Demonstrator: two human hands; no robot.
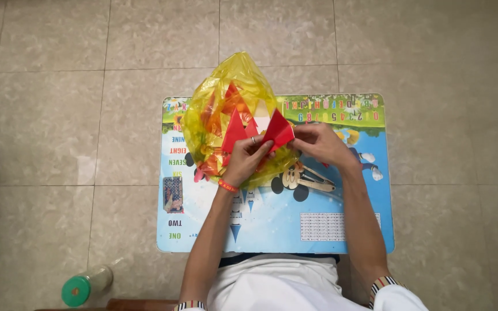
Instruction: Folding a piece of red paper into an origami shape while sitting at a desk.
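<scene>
Between my hands, left hand point(248, 156) and right hand point(318, 144) pinch one red paper piece point(278, 131); uneven pull may tear it, or snag the yellow bag point(226, 92) behind.

Beige speckled floor tiles point(47, 115) stretch all around me under even light. A small bench point(341, 230) with a colourful cartoon-printed top stands before me; a green-capped bottle point(85, 286) lies near left.

Your bench point(341, 230) is printed sky blue with a green border, cartoon figures and coloured letters. The bag point(226, 92) on it is translucent yellow, showing red and orange pieces. You hold a red folded paper point(278, 131). Your wristband point(227, 186) is orange. The floor point(59, 115) is mottled beige tile; the bottle point(82, 286) has a green cap.
</scene>
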